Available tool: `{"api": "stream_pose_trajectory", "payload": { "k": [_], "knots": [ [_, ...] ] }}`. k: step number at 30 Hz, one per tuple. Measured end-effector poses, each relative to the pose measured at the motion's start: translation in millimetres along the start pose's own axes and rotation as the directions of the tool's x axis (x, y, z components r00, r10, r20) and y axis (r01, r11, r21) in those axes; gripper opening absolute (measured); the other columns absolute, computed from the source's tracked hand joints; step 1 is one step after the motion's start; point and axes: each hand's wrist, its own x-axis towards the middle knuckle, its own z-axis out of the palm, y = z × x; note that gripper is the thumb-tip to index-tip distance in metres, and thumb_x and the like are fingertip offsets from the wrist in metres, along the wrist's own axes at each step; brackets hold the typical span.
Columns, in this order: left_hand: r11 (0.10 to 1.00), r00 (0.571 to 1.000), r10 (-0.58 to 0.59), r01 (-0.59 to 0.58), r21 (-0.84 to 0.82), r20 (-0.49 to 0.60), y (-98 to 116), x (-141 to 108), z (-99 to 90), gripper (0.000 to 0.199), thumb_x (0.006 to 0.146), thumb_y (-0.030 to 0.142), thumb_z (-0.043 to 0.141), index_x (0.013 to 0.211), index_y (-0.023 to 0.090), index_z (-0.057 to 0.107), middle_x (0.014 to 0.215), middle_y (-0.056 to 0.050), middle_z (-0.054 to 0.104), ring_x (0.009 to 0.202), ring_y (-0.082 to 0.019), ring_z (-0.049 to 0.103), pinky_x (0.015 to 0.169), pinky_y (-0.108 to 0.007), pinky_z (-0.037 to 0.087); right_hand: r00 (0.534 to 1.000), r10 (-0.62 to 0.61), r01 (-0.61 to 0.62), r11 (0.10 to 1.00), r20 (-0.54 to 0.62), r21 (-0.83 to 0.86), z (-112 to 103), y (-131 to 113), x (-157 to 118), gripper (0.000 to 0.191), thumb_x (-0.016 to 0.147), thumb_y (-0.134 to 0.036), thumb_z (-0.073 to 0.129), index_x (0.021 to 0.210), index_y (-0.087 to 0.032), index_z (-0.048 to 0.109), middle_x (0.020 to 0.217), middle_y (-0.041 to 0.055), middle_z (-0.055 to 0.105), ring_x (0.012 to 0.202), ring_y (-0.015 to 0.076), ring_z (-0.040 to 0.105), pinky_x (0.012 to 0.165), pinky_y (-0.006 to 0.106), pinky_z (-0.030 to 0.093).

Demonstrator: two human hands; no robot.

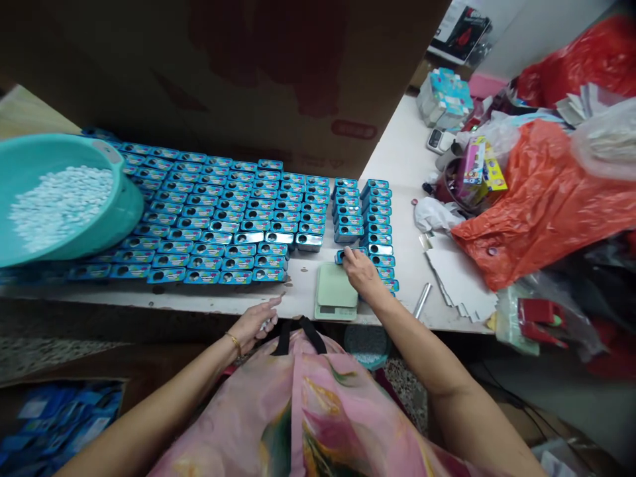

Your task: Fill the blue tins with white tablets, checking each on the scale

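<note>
Overhead view of a white work table [397, 152] set with close rows of small blue printed tins [223, 218], each with a round opening in its top. The two hands are well apart. The right hand [360, 273] is bent over one blue tin [342, 256], its fingers gripping the tin near the end of a row, just behind a digital scale [335, 288] with a pale green platform. The left hand [253, 324] lies by the near table edge, fingers loosely curled; whether it holds anything small cannot be told. A gold bracelet [233, 343] circles that wrist. At left, a tilted teal plastic basin [74, 199] holding white tablets [59, 209] rests over the rows. To the right of the tins lie a metal tube [422, 300] and a stack of white card sheets [460, 278], beside an orange plastic bag [541, 199]. Blue packets [59, 424] lie below the table at lower left.
</note>
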Motion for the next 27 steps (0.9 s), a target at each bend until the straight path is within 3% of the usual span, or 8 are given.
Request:
{"api": "stream_pose_trajectory", "payload": {
  "k": [5,11,16,22,27],
  "knots": [
    [0.996,0.998,-0.057,0.058,-0.061,0.014,-5,6,6.7,0.049,0.07,0.02,0.062,0.116,0.014,0.049,0.06,0.002,0.05,0.042,-0.003,0.037,0.032,-0.011,0.014,0.995,0.059,-0.058,0.998,0.076,-0.012,8,-4,0,0.029,0.081,-0.001,0.033,0.086,-0.014,0.059,0.096,0.011,0.052,0.083,0.0219,0.042,0.071,0.035,0.035],
    [0.993,0.997,-0.029,0.037,-0.114,0.071,1,11,4.8,0.048,0.07,0.017,0.061,0.117,0.013,0.049,0.063,0.0,0.052,0.043,-0.004,0.039,0.031,-0.011,0.018,0.994,0.102,-0.101,0.994,0.028,-0.051,-10,2,-1,0.027,0.084,-0.004,0.033,0.088,-0.013,0.058,0.101,0.0107,0.051,0.084,0.0215,0.041,0.072,0.034,0.034],
    [0.982,1.0,-0.02,0.017,-0.189,-0.015,9,2,-9.4,0.044,0.069,0.014,0.063,0.112,0.012,0.053,0.059,0.001,0.052,0.041,-0.004,0.04,0.03,-0.011,0.018,0.994,0.018,-0.02,1.0,0.104,0.022,-25,-29,-24,0.021,0.082,-0.004,0.039,0.082,-0.013,0.058,0.092,0.0107,0.052,0.08,0.021,0.042,0.067,0.034,0.036],
    [0.97,0.998,0.046,-0.056,-0.236,-0.047,13,5,-10.7,0.045,0.07,0.012,0.061,0.114,0.012,0.051,0.057,0.001,0.052,0.041,-0.004,0.042,0.029,-0.011,0.021,0.991,0.038,-0.048,0.996,0.127,0.073,1,-63,-49,0.021,0.083,-0.007,0.041,0.079,-0.016,0.06,0.089,0.0091,0.055,0.079,0.0199,0.046,0.066,0.032,0.04],
    [0.963,0.998,0.057,-0.062,-0.261,-0.027,20,7,-3.4,0.046,0.071,0.01,0.059,0.117,0.013,0.05,0.057,0.002,0.052,0.04,-0.004,0.041,0.028,-0.012,0.021,0.993,0.116,-0.12,0.972,0.032,0.204,13,-48,-52,0.021,0.084,-0.014,0.045,0.093,-0.022,0.062,0.093,0.0045,0.057,0.084,0.0168,0.049,0.069,0.027,0.042]
  ]
}}
